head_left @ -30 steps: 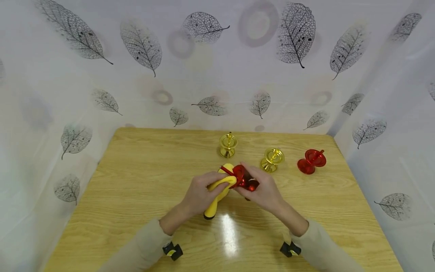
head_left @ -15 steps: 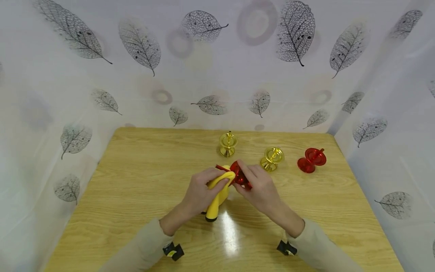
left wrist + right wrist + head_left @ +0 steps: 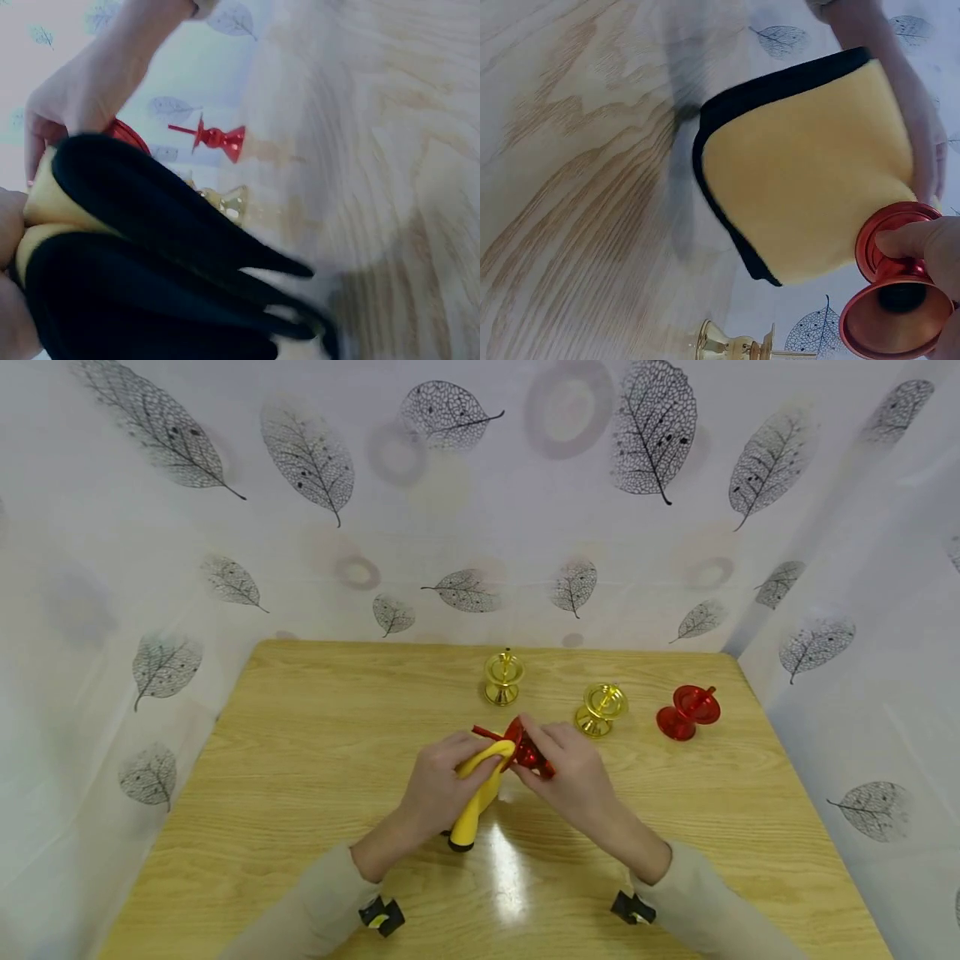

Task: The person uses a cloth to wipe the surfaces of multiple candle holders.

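Observation:
Folded in my left hand (image 3: 442,785) is a yellow cloth (image 3: 471,818) with black edging, pinched near its top and hanging down. In the left wrist view its black side shows as long dark folds. My right hand (image 3: 576,772) grips a shiny red candle holder (image 3: 529,755), tipped sideways so its dish and spike point left. The cloth's upper fold is right at the dish. From the right wrist view, the hollow base (image 3: 889,322) faces the camera, the thumb presses by the dish, and the cloth (image 3: 802,172) spreads out behind.
Two gold candle holders stand toward the back, one near the middle (image 3: 502,680) and one farther right (image 3: 600,710). A second red candle holder (image 3: 686,712) stands at the right. Leaf-patterned curtain (image 3: 465,510) surrounds the wooden table (image 3: 315,727) at the back and sides.
My right hand and the red candle holder have shifted slightly left, and the holder's spike now reaches farther past the cloth. The hanging end of the cloth has swung a little. The standing holders stay put.

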`<act>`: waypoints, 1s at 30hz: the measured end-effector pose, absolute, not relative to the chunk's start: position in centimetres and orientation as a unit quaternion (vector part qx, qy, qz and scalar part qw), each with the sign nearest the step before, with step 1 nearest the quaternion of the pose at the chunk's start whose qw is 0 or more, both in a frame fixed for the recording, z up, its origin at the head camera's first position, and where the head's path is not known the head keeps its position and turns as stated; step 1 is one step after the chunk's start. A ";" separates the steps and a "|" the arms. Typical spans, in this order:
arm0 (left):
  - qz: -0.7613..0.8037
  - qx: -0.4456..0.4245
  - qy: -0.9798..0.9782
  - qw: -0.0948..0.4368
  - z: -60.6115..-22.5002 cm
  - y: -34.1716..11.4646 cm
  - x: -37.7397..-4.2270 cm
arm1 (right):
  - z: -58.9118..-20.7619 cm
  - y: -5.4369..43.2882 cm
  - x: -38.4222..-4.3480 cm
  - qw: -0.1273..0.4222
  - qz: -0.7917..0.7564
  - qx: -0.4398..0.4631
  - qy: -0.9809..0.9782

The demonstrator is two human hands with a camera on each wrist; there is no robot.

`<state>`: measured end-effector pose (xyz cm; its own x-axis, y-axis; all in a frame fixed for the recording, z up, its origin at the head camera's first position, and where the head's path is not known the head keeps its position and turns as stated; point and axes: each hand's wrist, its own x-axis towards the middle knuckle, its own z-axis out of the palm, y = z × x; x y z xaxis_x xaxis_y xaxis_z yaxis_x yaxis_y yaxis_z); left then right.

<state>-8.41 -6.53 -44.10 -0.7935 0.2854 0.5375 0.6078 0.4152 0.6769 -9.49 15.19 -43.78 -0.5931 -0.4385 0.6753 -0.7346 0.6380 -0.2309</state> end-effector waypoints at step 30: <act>-0.398 -0.260 -0.854 0.213 -44.6 -7.1 -8.7 | -43.7 15.7 -9.5 0.262 0.362 0.340 -0.827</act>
<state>-8.67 -7.05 -44.57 -0.7742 0.2736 0.5708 0.6130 0.5490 0.5682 -9.52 15.68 -43.73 -0.6309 -0.3735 0.6800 -0.7530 0.5059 -0.4207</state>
